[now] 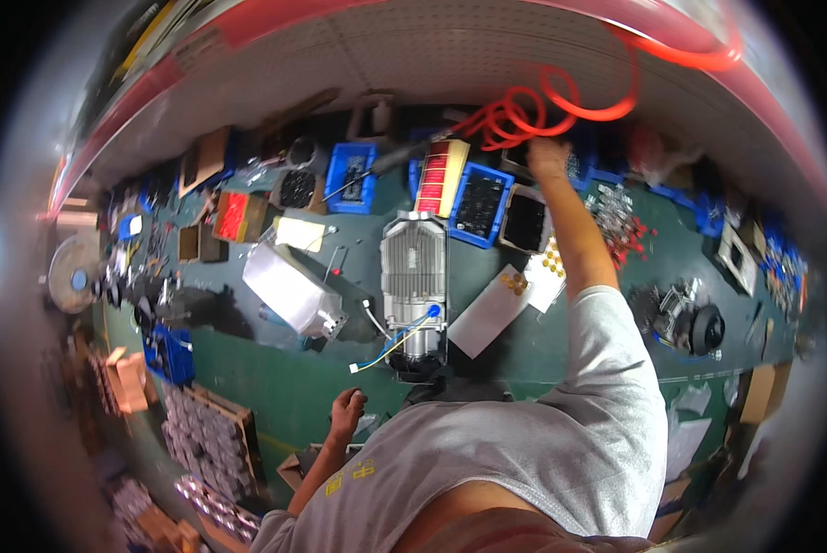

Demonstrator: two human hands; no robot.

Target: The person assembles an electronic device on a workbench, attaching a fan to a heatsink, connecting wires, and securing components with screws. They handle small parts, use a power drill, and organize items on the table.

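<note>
A ribbed silver metal housing [413, 263] lies on the green bench in front of me. Blue, yellow and white wires [387, 355] run from a blue round part [434, 311] at its near end. My right arm is stretched to the back of the bench, where my right hand [549, 158] is over the small bins beside a red coiled hose [528, 109]; its fingertips are hidden. Low at the bench's near side, my left hand [345, 410] is closed, with its fingers curled; what it holds, if anything, is too small to make out.
Blue bins of dark small parts [480, 205] stand behind the housing. White sheets [489, 313] with brass-coloured pieces lie right of it. A white box-shaped part [289, 288] lies to its left. Loose screws [614, 217] and a motor-like assembly [685, 318] are farther right.
</note>
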